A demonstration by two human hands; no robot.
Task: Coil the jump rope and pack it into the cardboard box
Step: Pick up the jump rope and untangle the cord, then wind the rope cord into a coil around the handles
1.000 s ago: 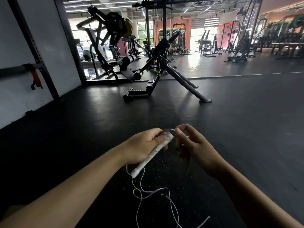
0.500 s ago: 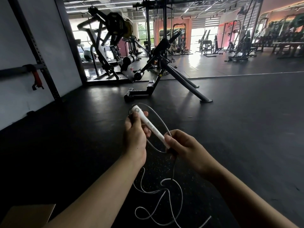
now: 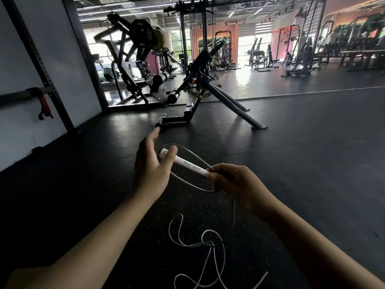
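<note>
- Head cam looks down at two bare forearms reaching out over a dark rubber floor (image 3: 312, 163) with tiny coloured speckles, so this is a gym.
- Left hand (image 3: 152, 167) sits just left of centre frame, mostly open: fingers stretched up and away, with only the thumb (image 3: 169, 156) pressed against the round cap end of the white handle (image 3: 190, 166).
- Right hand (image 3: 231, 180) is a bit right of centre and lower, closed around the other end of that handle, the end the cord comes out of.
- So both hands are on the same handle, close together but not touching each other. It slants from upper left down to lower right between them, and you can read "Main Sport" printed on it.
- Jump rope (image 3: 208, 245) cord makes one thin loop around the handle, passing behind the left thumb and curving under the right hand's knuckles.
- From the right hand the cord drops toward the bottom of the frame and lies on the floor in a loose messy tangle of overlapping loops, bottom centre, with one strand running off toward the lower right.
- Can't see a second handle anywhere.
- Background stuff: a black angled bench machine (image 3: 200, 97) in the middle upper part of the frame, more weight machines behind it by bright windows, and a rack upright (image 3: 41, 65) with a red hook (image 3: 42, 105) against the white wall at upper left.
</note>
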